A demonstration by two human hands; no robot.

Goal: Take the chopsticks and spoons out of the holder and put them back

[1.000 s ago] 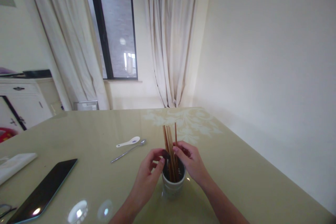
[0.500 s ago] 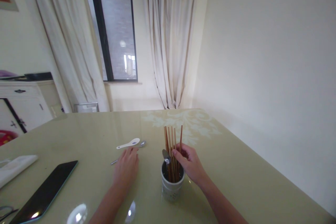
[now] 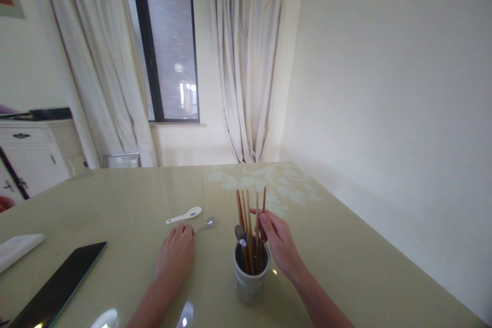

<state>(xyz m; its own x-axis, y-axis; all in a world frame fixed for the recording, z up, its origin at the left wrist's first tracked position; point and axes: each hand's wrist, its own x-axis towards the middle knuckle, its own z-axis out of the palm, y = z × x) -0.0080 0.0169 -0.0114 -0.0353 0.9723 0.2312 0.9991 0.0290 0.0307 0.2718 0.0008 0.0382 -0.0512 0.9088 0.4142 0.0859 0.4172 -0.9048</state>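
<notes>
A light cup [image 3: 249, 287] with a dotted pattern stands upright on the table, holding several wooden chopsticks [image 3: 248, 220] and a metal spoon [image 3: 241, 234], bowl up. At the cup's right side, my right hand [image 3: 280, 238] pinches a reddish-brown chopstick [image 3: 264, 199] between thumb and fingers; its lower end is inside the cup. My left hand [image 3: 177, 248] lies low on the table, its curled fingers over the handle of a second metal spoon [image 3: 209, 222]. Its thumb and the handle's far end are hidden. Just beyond lies a white soup spoon [image 3: 186, 214] with a blue mark.
A dark flat tablet-like object [image 3: 61, 284] lies at the left of the glossy table [image 3: 346, 266], with a white object [image 3: 19, 250] behind it. A wall [image 3: 384, 113] runs along the right edge. Curtains [image 3: 253, 61] and a window stand beyond the far edge.
The metal spoon under my left hand has turned, and its handle end is now covered. My left hand has drawn back slightly. The chopsticks in the cup have shifted and spread; the view has tilted a little.
</notes>
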